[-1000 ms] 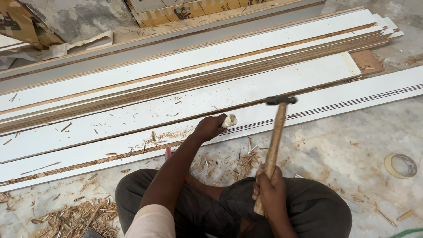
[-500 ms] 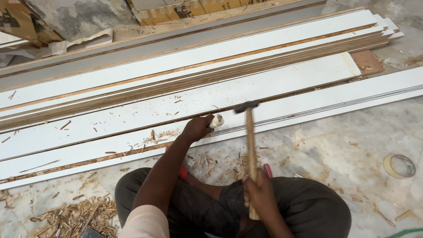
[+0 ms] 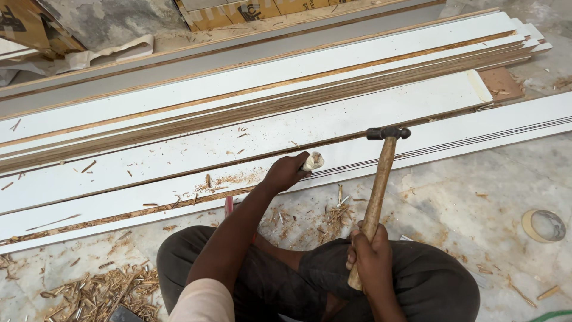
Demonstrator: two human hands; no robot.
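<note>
Boards (image 3: 179,173), long and white-faced with raw wooden edges, lie stacked across the floor (image 3: 465,197) from left to right, the nearest one carrying thin dark grooves along its length. Wood shavings (image 3: 95,292) are strewn over the near floor, thickest at the near left and just under the board's near edge. A roll of tape (image 3: 543,225) lies on the floor at the far right, well apart from the work.

The hammer (image 3: 376,197) stands nearly upright, its dark head raised above the grooved board, right of the left hand and not touching it. The right hand (image 3: 370,257) is wrapped fully around the low end of the wooden handle. The left hand (image 3: 286,173) rests on the near board, fingers closed around a small pale tool (image 3: 313,161), possibly a chisel handle, whose end sticks out to the right of the fist.
</note>
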